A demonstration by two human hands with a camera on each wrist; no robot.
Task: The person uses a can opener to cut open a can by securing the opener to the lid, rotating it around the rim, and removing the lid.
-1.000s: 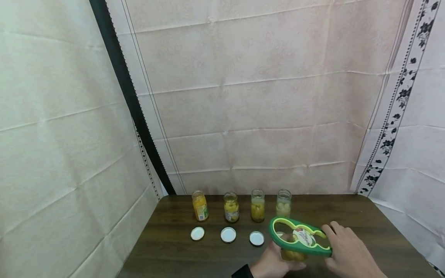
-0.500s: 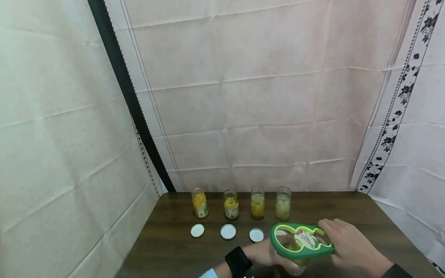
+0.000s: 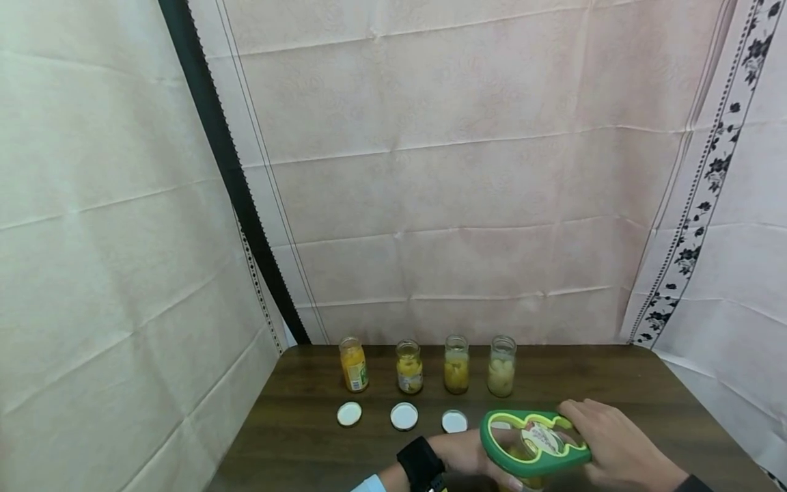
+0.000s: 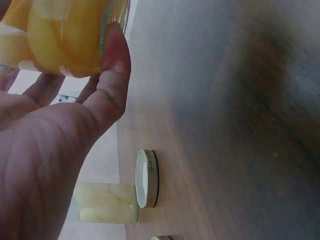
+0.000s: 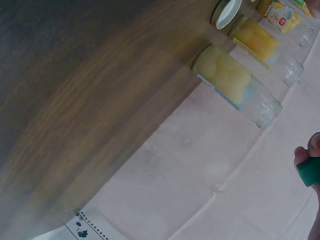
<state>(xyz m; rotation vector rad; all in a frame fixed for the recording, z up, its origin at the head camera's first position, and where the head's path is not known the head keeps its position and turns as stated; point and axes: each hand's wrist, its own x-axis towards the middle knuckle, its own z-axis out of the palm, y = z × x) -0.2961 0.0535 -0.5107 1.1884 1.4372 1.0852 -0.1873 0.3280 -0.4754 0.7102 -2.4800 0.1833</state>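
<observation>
My left hand point(image 3: 470, 454) grips a glass jar of yellow-orange fruit pieces point(image 4: 65, 35), its thumb at the jar's base and its fingers behind. In the left wrist view the jar is raised above the table. A green jar opener point(image 3: 546, 467) with a scalloped lime inner edge lies over the jar's top, and a printed white lid point(image 3: 542, 437) shows through its opening. My right hand point(image 3: 615, 441) holds the opener's right end. The right wrist view catches only that green end point(image 5: 310, 171) and some fingers at its edge.
Along the back stand several lidless jars: an orange one point(image 3: 354, 369), two yellow ones point(image 3: 408, 369), point(image 3: 456, 369) and a pale one point(image 3: 501, 372). White lids point(image 3: 349, 413), point(image 3: 404, 415), point(image 3: 455, 421) lie before them; another lid point(image 4: 147, 178) lies by the pale jar. Cloth hangs behind the dark wooden table point(image 3: 307, 437).
My left wrist has swung outward, bringing the black band and blue sleeve into view. The opener has shifted slightly down and turned a little, my right hand still holding its end.
</observation>
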